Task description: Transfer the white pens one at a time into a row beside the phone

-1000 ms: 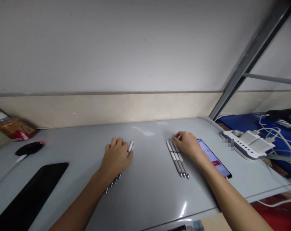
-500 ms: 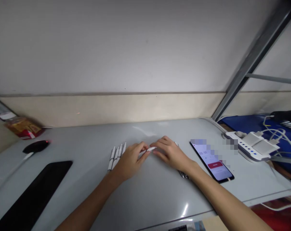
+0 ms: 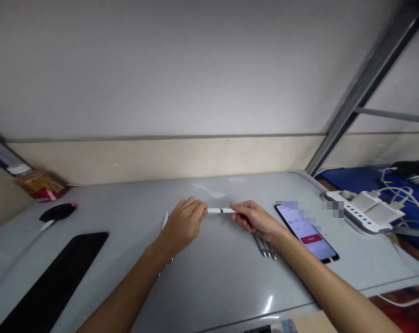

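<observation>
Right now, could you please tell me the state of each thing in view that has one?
Left hand: closed on the pen's left end
Right hand: gripping its right end
Held pen: roughly level
Pens by the left hand: lying down, mostly hidden
Pens by the right hand: side by side, partly hidden
Phone: face up, screen lit
Bottle: capped
Power strip: adapters plugged in

Probably a home or dorm room, from the desk, bottle, phone, power strip and metal frame.

The phone shows digits starting "00:00", the last ones too blurred to read.
</observation>
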Motion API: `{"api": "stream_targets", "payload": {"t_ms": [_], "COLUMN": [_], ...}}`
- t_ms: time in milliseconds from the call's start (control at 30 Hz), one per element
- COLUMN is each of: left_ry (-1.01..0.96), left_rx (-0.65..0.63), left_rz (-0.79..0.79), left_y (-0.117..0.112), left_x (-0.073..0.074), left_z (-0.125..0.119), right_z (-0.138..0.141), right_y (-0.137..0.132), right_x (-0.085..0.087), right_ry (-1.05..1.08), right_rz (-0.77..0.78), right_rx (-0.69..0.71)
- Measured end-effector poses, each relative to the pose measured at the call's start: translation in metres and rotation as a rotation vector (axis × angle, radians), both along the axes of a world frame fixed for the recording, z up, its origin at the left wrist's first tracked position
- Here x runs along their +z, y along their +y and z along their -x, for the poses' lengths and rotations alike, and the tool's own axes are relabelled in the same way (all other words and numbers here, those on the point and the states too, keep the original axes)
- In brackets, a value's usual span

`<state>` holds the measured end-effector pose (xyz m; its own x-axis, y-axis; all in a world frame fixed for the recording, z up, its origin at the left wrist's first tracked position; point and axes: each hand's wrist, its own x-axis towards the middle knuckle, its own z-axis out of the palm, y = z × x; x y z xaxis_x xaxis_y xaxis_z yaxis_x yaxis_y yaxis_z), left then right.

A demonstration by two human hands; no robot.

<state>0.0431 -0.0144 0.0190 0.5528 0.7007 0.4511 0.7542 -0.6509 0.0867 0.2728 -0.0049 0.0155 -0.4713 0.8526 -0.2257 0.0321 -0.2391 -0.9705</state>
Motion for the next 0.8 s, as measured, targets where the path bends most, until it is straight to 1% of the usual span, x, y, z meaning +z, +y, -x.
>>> {"api": "stream_targets", "payload": {"t_ms": [67, 100, 167, 267, 300, 367, 433, 467, 567, 633, 733, 800], "left_ry": [-0.001, -0.017, -0.057, -0.117, -0.141, -0.189, -0.194, -0.179, -0.115, -0.083, -0.062, -0.061], "left_rx": [0.019, 0.024, 0.032, 0.048, 0.057, 0.075, 0.083, 0.084, 0.085, 0.076, 0.067, 0.069], "left_rz": [-0.036, -0.041, -0.021, 0.053, 0.079, 0.122, 0.155, 0.164, 0.153, 0.139, 0.127, 0.128], "left_y": [-0.0006, -0.001, -0.0016, -0.002, -0.002, -0.002, -0.0024, -0.0028, -0.0041, -0.0048, -0.0046, -0.0041], "left_x": [-0.0003, -0.0003, -0.0005, -0.0026, -0.0037, -0.0056, -0.0057, -0.0051, -0.002, -0.0006, -0.0008, -0.0014], "left_z": [-0.0008, -0.0009, -0.0008, -0.0003, -0.0004, -0.001, -0.0023, -0.0032, -0.0057, -0.0068, -0.0069, -0.006], "right_z": [0.0018, 0.0026, 0.0035, 0.0032, 0.0028, 0.0024, 0.0026, 0.0029, 0.0037, 0.0039, 0.0038, 0.0035], "right_y": [-0.0006, -0.0015, -0.0042, -0.0083, -0.009, -0.0089, -0.0072, -0.0061, -0.0036, -0.0029, -0.0022, -0.0017], "right_x": [-0.0018, -0.0022, -0.0016, 0.0017, 0.0028, 0.0037, 0.0024, 0.001, -0.0037, -0.0055, -0.006, -0.0056], "right_ry": [0.013, 0.003, -0.075, -0.268, -0.301, -0.292, -0.244, -0.23, -0.289, -0.35, -0.32, -0.275], "right_rz": [-0.031, -0.086, -0.291, -0.696, -0.803, -0.936, -0.974, -0.958, -0.811, -0.752, -0.788, -0.774], "right_rx": [0.003, 0.004, -0.018, -0.103, -0.135, -0.176, -0.198, -0.205, -0.185, -0.155, -0.189, -0.223]}}
